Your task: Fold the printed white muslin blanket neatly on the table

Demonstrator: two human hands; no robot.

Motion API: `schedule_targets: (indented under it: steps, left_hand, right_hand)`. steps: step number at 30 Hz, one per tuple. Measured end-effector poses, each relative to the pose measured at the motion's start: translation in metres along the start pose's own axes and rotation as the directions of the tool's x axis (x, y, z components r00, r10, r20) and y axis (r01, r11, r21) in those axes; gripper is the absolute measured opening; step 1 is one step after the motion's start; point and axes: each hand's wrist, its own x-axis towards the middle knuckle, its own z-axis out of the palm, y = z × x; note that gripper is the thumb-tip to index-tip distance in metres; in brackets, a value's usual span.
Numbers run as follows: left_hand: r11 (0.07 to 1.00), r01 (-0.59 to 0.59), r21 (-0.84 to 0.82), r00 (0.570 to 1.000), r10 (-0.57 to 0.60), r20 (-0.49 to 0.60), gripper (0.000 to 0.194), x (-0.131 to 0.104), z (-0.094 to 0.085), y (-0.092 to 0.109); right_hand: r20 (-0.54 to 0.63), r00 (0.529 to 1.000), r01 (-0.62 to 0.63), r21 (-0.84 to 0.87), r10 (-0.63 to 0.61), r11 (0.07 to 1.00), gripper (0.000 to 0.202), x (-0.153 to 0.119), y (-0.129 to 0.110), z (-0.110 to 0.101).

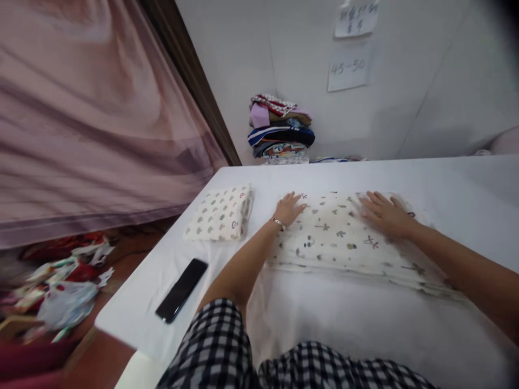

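Observation:
A cream cloth (336, 232) printed with small plants and animals lies folded in a long flat strip on the white table. My left hand (288, 209) rests open on its left end, fingers spread and palm down; a bracelet circles that wrist. Farther right, my right hand (385, 213) lies flat on the same cloth with its fingers apart, slightly blurred. The layered near edge of the cloth faces me, and its right end is partly hidden by my right forearm.
On the table's left side sit a smaller folded printed cloth (221, 213) and a black phone (181, 290). Folded clothes (280, 129) are stacked behind the table's far edge. A pink curtain (93, 108) hangs at left, above plastic bags (67, 305) on the floor.

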Motion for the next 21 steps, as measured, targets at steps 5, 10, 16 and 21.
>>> schedule_targets:
  steps: [5, 10, 16, 21]
  left_hand:
    - [0.998, 0.026, -0.065, 0.994, -0.032, -0.104, 0.047, -0.067, -0.024, -0.035]
    - [0.975, 0.151, -0.162, 0.954, -0.187, -0.234, 0.033, -0.137, -0.035, -0.059]
    - [0.944, 0.116, -0.308, 0.921, -0.218, -0.322, 0.02, -0.188, -0.023, -0.047]
    - [0.932, 0.186, -0.311, 0.924, -0.274, -0.269, 0.024, -0.199, -0.013, -0.03]
  right_hand:
    - [0.051, 0.97, 0.236, 0.046, -0.238, 0.971, 0.064, -0.061, -0.018, 0.016]
    - [-0.004, 0.979, 0.202, 0.078, -0.202, 0.976, 0.066, -0.076, -0.029, 0.016]
    - [-0.176, 0.923, 0.382, 0.322, -0.342, 0.866, 0.054, -0.086, -0.087, 0.0]
    - [-0.201, 0.86, 0.51, 0.281, -0.47, 0.813, 0.045, -0.088, -0.129, 0.005]
